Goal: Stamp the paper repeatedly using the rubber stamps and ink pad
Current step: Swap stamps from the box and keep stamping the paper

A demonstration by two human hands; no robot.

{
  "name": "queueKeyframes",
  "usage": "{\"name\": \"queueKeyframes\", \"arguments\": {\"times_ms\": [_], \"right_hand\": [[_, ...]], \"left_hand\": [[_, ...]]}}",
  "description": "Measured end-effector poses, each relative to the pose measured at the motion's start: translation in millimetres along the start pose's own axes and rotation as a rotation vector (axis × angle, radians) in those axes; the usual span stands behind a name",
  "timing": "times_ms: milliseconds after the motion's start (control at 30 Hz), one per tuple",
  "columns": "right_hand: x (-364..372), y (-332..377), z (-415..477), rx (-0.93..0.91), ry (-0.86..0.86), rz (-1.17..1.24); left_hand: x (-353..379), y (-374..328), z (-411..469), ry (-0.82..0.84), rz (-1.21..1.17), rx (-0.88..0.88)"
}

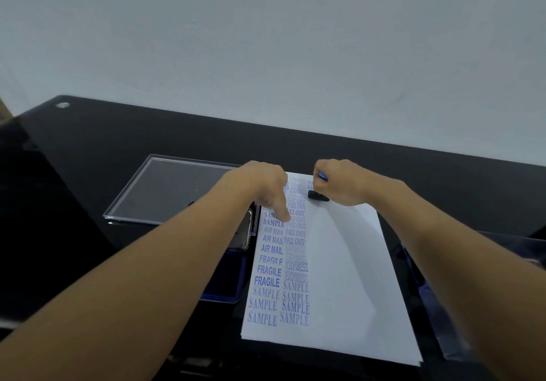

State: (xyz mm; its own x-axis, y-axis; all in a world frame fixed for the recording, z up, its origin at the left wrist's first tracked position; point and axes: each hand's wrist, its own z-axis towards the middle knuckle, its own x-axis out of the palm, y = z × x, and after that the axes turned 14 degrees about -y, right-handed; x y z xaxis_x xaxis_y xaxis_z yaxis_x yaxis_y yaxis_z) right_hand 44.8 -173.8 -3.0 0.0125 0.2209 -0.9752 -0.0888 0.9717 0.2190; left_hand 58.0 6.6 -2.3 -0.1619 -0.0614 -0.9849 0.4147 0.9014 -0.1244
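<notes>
Head view: your right hand pinches a rubber stamp in curled fingers, with its black base down on the paper near the far edge and a blue tip showing above. Your left hand holds nothing; one straight digit presses the sheet among the blue SAMPLE and FAX OUT prints, and its other fingers are hidden. The blue ink pad lies just left of the paper, partly under your left forearm, on the black desk
</notes>
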Motion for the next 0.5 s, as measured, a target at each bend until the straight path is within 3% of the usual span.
{"name": "queueKeyframes", "arguments": {"times_ms": [500], "right_hand": [[11.8, -2.6, -5.5, 0.001, -0.010, 0.001]], "left_hand": [[-0.8, 0.0, 5.0, 0.028, -0.002, -0.006]]}}
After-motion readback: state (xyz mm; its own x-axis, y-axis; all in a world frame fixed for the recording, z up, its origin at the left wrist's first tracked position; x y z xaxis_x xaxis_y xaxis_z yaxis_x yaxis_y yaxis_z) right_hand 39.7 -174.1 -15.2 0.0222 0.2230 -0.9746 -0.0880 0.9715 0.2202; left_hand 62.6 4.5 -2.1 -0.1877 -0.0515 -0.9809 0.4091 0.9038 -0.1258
